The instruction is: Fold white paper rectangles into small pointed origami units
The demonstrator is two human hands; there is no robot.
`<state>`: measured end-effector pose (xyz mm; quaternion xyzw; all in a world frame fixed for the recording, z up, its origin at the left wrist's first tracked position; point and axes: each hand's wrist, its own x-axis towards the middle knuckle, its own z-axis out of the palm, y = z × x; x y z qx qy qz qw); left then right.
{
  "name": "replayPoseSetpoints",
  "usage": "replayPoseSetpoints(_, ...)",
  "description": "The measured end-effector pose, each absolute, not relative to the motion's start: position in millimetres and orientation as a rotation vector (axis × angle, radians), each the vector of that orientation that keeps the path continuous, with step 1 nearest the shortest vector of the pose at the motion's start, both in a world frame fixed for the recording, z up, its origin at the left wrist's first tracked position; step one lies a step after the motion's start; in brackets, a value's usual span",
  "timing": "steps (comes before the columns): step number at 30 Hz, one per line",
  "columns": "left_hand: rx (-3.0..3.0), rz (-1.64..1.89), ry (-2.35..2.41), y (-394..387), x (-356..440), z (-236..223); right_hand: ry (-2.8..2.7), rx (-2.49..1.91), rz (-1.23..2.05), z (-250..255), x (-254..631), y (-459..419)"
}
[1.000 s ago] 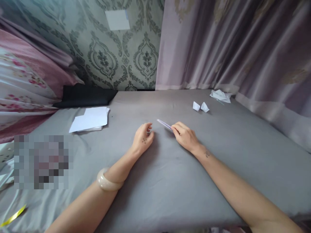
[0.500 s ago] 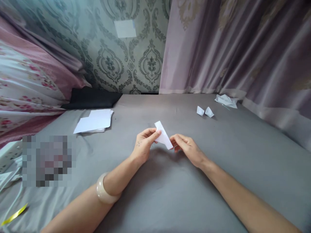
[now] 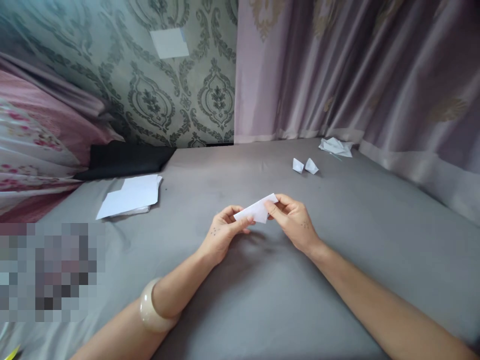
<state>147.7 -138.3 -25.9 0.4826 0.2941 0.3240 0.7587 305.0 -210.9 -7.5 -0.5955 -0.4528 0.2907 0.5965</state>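
Observation:
A small folded piece of white paper (image 3: 258, 208) is held up between both hands, above the grey sheet. Its long straight edge slants upward to the right. My left hand (image 3: 222, 231) pinches the left end, thumb on the near face and fingers behind. At the other end my right hand (image 3: 294, 220) grips the paper in the same way, with its thumb across the upper right part. The fingertips behind the paper are partly hidden. A pale bangle (image 3: 152, 307) sits on the left forearm.
Two small folded paper shapes (image 3: 311, 166) stand beyond the hands. Folded white papers (image 3: 335, 146) lie farther back by the curtain (image 3: 318, 65). A stack of white paper (image 3: 129, 196) and a black cloth (image 3: 123, 159) lie at left on the grey sheet (image 3: 240, 300).
The folded paper has turned, so its right end now points up instead of down. My right hand has closed on that end. The view has shifted slightly to the right.

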Motion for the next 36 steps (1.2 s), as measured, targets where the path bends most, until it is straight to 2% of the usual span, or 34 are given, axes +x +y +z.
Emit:
replayPoseSetpoints(4,1.128,0.832,0.695,-136.6,146.9,-23.0,-1.31,-1.524,0.39,-0.7,310.5,-216.5)
replayPoseSetpoints(9,1.208,0.786,0.618,-144.0,149.6,-18.3,-1.574,-1.658,0.147,1.7,308.2,-223.5)
replayPoseSetpoints(15,1.159,0.797,0.517,-155.1,160.9,-12.0,-1.572,-1.564,0.045,9.1,300.8,-230.8)
replayPoseSetpoints(22,0.934,0.87,0.499,-158.2,179.2,3.2,-1.506,-1.419,-0.356,19.2,302.7,-230.7)
replayPoseSetpoints(36,1.032,0.867,0.38,-160.2,197.9,-10.0,-1.454,-1.489,-0.289,7.3,300.1,-228.1)
